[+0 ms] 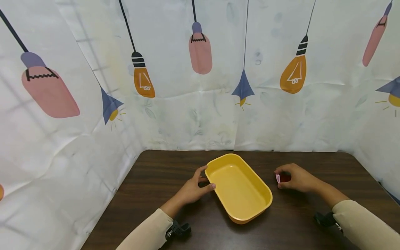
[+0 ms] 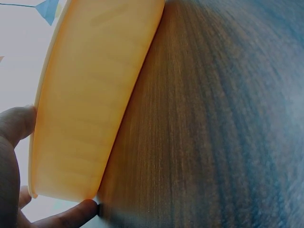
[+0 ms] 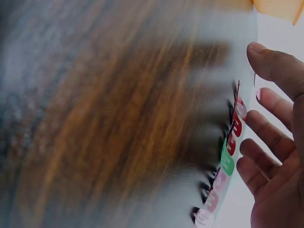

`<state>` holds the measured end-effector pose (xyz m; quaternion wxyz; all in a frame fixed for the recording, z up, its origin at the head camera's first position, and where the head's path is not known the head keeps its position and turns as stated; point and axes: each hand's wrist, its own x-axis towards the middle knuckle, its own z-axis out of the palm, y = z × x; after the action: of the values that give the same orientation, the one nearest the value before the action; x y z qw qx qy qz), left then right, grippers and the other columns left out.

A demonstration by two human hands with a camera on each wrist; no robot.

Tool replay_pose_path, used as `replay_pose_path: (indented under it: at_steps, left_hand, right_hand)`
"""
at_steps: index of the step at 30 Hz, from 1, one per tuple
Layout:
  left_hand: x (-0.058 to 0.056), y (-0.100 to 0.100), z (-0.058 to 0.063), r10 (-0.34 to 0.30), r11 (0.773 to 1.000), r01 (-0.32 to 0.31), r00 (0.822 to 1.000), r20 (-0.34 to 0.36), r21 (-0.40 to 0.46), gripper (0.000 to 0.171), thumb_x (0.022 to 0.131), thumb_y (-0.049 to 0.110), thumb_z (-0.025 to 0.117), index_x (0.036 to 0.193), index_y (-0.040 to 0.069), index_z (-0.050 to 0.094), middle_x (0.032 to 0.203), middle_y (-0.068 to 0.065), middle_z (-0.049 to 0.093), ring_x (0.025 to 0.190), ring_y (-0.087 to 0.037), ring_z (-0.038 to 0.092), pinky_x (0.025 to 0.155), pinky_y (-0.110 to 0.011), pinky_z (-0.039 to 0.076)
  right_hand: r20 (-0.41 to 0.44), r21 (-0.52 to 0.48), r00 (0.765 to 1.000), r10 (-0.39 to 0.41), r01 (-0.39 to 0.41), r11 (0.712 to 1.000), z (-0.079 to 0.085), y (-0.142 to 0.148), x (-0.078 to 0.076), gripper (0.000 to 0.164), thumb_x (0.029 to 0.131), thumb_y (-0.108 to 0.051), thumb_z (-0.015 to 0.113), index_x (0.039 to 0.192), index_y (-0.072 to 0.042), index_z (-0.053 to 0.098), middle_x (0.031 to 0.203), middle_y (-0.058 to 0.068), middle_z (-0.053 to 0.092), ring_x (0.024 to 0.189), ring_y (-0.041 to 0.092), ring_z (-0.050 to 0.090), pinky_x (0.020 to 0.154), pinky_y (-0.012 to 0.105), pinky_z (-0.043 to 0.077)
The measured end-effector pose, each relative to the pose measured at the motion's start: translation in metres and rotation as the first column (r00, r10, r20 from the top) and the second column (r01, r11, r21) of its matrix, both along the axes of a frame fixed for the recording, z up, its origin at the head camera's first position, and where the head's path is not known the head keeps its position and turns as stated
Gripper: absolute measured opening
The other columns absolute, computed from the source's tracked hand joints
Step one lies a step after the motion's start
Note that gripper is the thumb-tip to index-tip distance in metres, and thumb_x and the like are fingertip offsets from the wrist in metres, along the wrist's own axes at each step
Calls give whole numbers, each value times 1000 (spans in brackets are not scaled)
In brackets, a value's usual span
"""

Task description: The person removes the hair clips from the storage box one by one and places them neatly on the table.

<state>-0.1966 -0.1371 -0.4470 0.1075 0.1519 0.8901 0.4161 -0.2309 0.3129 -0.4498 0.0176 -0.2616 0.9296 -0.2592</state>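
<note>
A yellow rectangular plastic tray stands on the dark wooden table. My left hand holds it by the left side near the far corner, thumb at the rim. In the left wrist view one finger reaches the tray's base. Right of the tray, my right hand pinches a small pink piece between thumb and index finger. A dark red piece shows under the palm. The right wrist view has a row of small rounded pieces in pink, red and green with white marks; their exact kind is unclear.
The table has a dark wood grain. Behind it and to the left hangs a pale curtain printed with lamps and bulbs. A dark strap device sits at the left wrist, another at the right.
</note>
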Motion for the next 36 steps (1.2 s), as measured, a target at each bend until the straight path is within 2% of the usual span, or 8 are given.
replay_pose_path:
  at_steps: [8,16,36]
  left_hand:
    - [0,0,-1,-6,1000,6,1000,-4,0,90,92,64,67,162,31,20,139,-14,61,124,-40,60,99,-64,45]
    - [0,1,1,-7,1000,7,1000,-1,-2,91,92,64,67,162,31,20,140,-13,61,125,-39,60,100,-63,45]
    - [-1,0,1,-15,1000,15,1000,3,-10,90,92,64,66,162,32,20,139,-14,62,125,-41,59,101,-64,44]
  right_hand:
    - [5,1,1000,28,-28,1000,-3,2,0,46,83,-32,87,120,-8,72,131,21,63,120,46,55,98,65,45]
    - [14,36,1000,-16,15,999,-2,2,3,47,84,-35,86,123,-11,72,136,24,59,126,53,46,99,71,39]
    - [30,61,999,-21,19,998,-1,1,2,52,84,-36,85,126,-8,70,139,23,56,129,52,44,99,69,41]
